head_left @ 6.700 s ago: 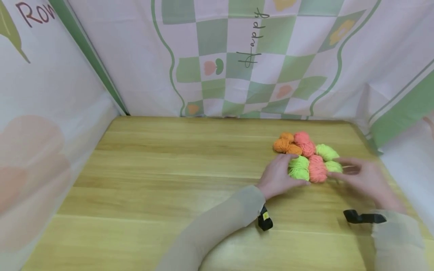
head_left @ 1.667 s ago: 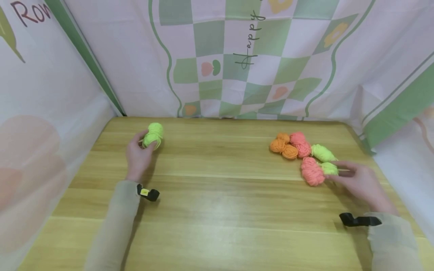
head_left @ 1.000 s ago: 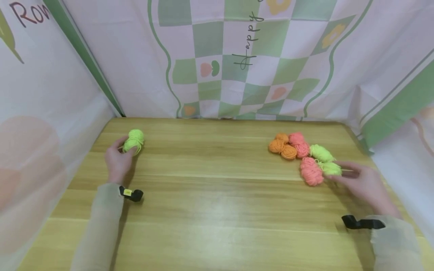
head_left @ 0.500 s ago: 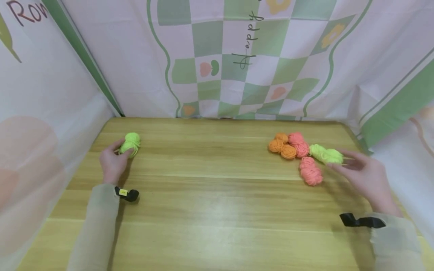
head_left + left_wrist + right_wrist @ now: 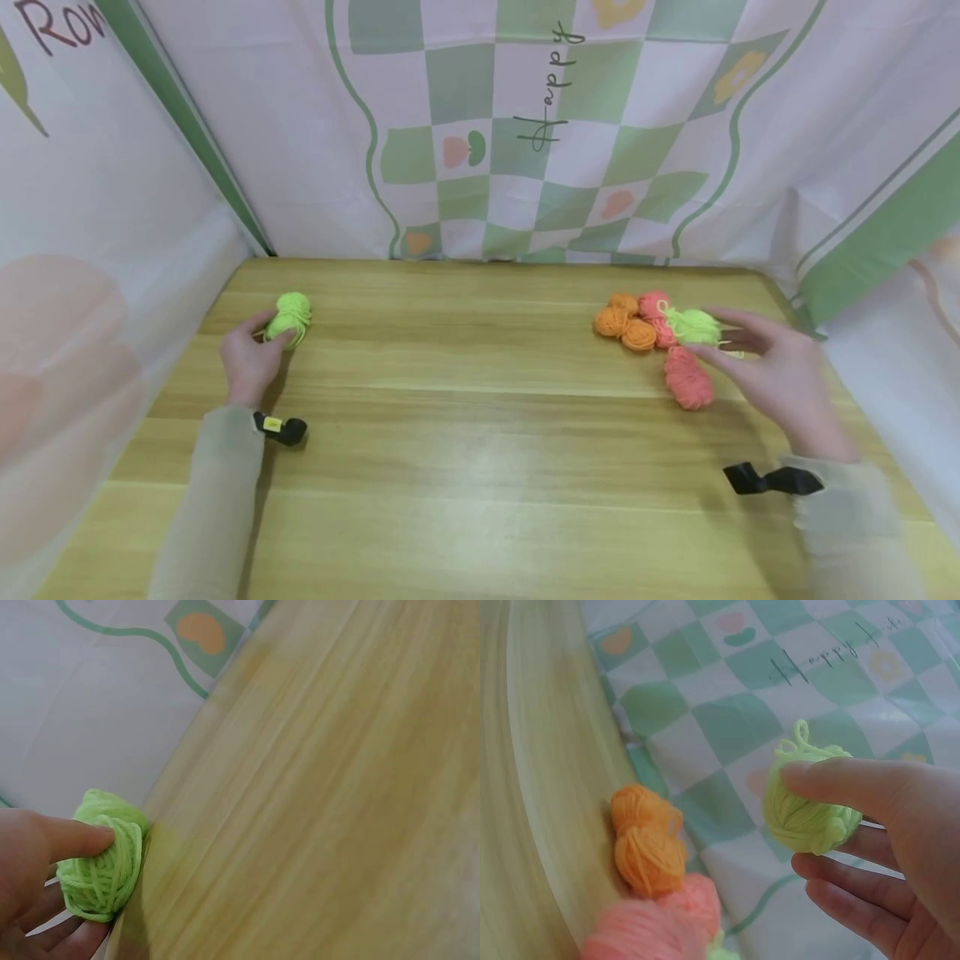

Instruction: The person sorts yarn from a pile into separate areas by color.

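Observation:
At the table's far left, my left hand [image 5: 251, 360] grips a bright green ball of yarn [image 5: 288, 320], thumb on the near side; the left wrist view shows this green yarn [image 5: 105, 877] against the wood. On the right, my right hand [image 5: 783, 379] pinches a yellow-green ball of yarn [image 5: 693, 327] between thumb and fingers, lifted above the table. Loose loops stick out from its end [image 5: 801, 733] in the right wrist view. Beneath and beside it lie a pink ball [image 5: 688, 379], another pink ball [image 5: 654, 303] partly covered, and orange yarn balls [image 5: 622, 323].
A wooden table [image 5: 450, 400] spans between the hands. Printed cloth [image 5: 465, 100] hangs along the back and both sides. In the right wrist view, a scrap of another yellow-green yarn ball [image 5: 721, 949] shows behind the pink ones.
The left hand carried the green ball from the right cluster to the far left, then stopped. The right hand has lifted a yellow-green ball off the cluster, up and leftward.

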Motion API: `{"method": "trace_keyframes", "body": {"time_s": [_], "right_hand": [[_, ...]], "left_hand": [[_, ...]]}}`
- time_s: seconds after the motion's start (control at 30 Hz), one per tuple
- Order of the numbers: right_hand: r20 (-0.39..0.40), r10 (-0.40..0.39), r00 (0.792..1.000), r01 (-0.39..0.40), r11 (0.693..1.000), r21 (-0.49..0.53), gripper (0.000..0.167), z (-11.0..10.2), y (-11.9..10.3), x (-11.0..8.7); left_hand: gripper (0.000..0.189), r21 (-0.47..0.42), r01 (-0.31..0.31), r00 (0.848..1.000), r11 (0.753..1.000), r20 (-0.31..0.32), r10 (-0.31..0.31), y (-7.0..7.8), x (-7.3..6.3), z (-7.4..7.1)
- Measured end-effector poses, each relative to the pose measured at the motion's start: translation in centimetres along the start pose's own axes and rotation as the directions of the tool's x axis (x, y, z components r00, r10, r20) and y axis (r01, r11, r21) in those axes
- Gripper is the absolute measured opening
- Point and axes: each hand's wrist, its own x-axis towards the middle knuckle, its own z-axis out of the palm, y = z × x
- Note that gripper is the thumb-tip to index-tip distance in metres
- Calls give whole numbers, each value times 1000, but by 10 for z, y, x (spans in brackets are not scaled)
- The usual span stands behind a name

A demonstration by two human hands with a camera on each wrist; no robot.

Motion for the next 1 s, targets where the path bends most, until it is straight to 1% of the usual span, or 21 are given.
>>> {"method": "trace_keyframes", "body": {"time_s": [0.1,0.2,0.3,0.57,0.67,0.83,1.0], "right_hand": [[-1,-71,997,71,997,14,56,9,-6,3],[-6,-139,990,139,990,28,52,19,-11,5],[1,-174,985,174,984,29,48,27,-16,6],[44,-187,981,185,981,56,46,49,-26,7],[76,-200,977,195,978,74,45,59,-28,8],[150,-255,955,242,965,100,47,80,-31,5],[220,-312,924,287,948,138,46,100,-34,1]], "left_hand": [[50,-3,5,1000,1000,6,-5,0,-1,-1],[50,0,4,1000,1000,11,-3,1,-1,-1],[49,-3,0,1000,1000,11,0,2,-2,-1],[49,-7,-11,1000,1000,19,11,2,-3,-2],[49,-8,-15,1000,1000,21,15,1,-3,-2],[49,-6,-23,1000,1000,14,23,0,-2,-2],[49,0,-33,999,999,16,33,1,-2,-3]]}}
